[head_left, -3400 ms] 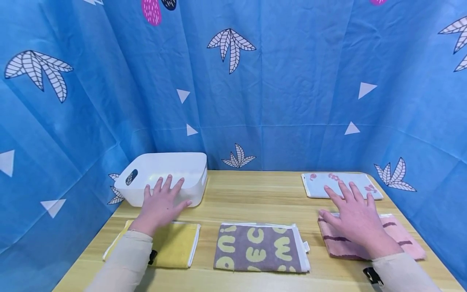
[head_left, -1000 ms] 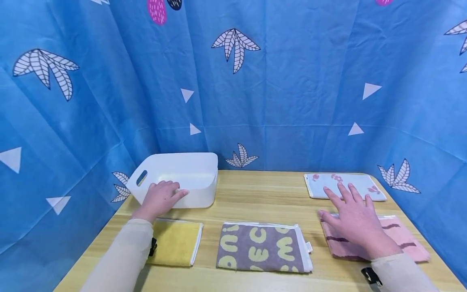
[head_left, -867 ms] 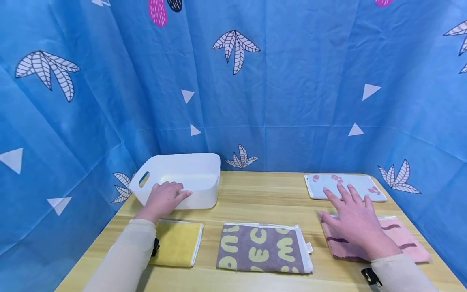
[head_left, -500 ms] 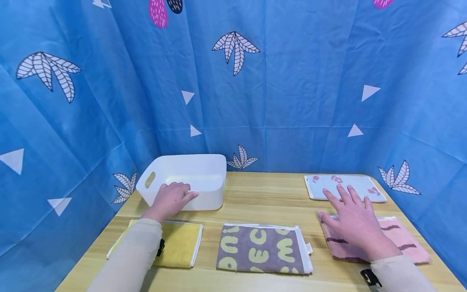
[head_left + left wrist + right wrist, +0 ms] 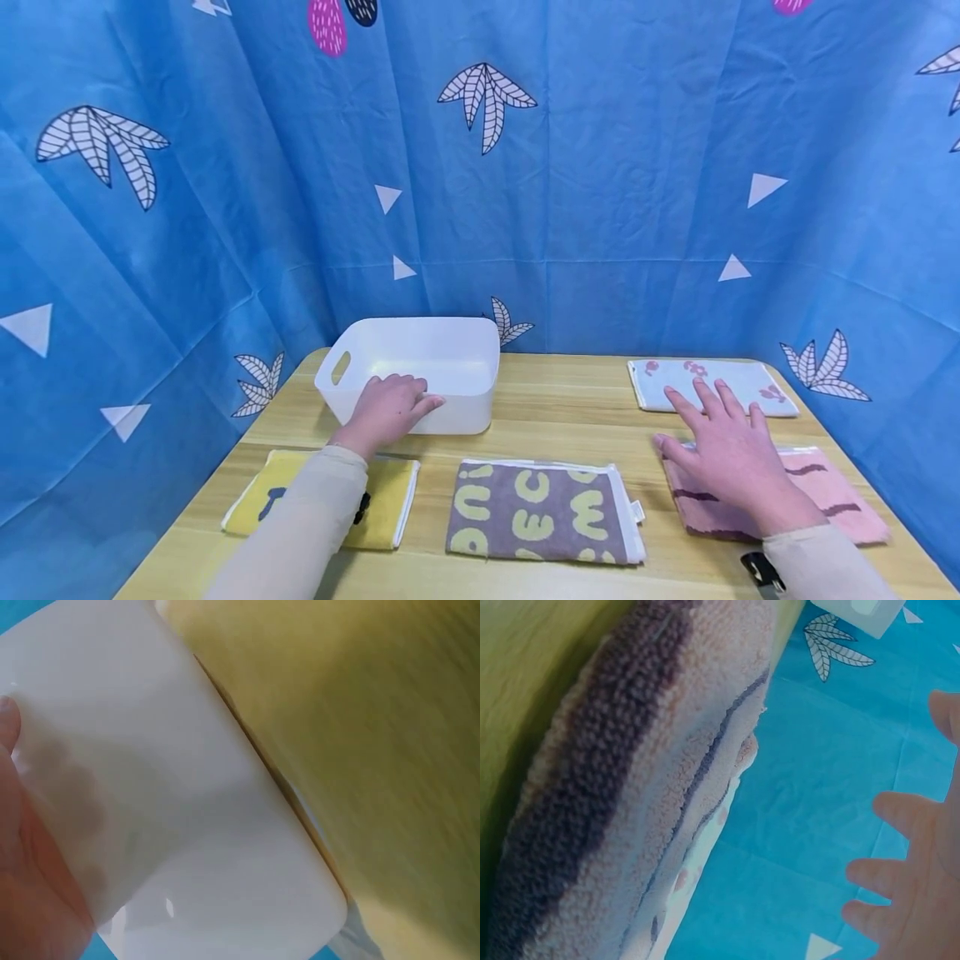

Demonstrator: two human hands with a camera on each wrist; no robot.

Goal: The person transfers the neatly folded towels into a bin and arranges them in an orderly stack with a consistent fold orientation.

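Observation:
My left hand (image 5: 388, 412) grips the near rim of a white plastic basket (image 5: 465, 414), its fingers curled over the edge and its thumb outside. In the left wrist view the basket's smooth wall (image 5: 187, 802) lies beside a yellow towel (image 5: 375, 750). That folded yellow towel (image 5: 390, 500) is partly covered by my left forearm in the head view. Fingers spread, my right hand (image 5: 735, 458) hovers over a folded pink towel (image 5: 817, 479) with dark stripes and touches nothing. The right wrist view shows the fingers apart from the pink towel (image 5: 652, 772).
A folded purple towel (image 5: 543, 512) with yellow letters lies at the front middle of the wooden table (image 5: 555, 417). Behind the pink towel is a folded white towel (image 5: 705, 383) with pink flowers. Blue patterned curtain (image 5: 622, 183) closes off the back and sides.
My left hand went from spread fingers to gripping the basket's rim. The basket has slid right along the table, uncovering more of its left side. The right hand stays about where it was.

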